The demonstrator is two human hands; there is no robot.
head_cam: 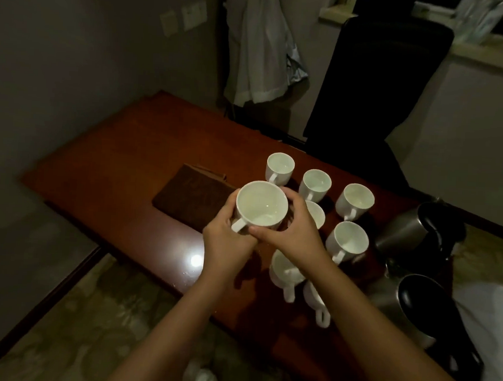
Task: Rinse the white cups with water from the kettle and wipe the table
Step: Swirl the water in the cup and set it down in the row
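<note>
Holding one white cup (pixel 261 206) above the wooden table (pixel 123 160): left hand (pixel 227 241) and right hand (pixel 289 233) clasp it. Seven cups (pixel 347 242) right; brown cloth (pixel 191 199) far-left; two steel kettles (pixel 411 230) far-right.

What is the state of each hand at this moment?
Left hand: grips the raised white ceramic cup from its left side.
Right hand: grips the same cup from its right side.
</note>
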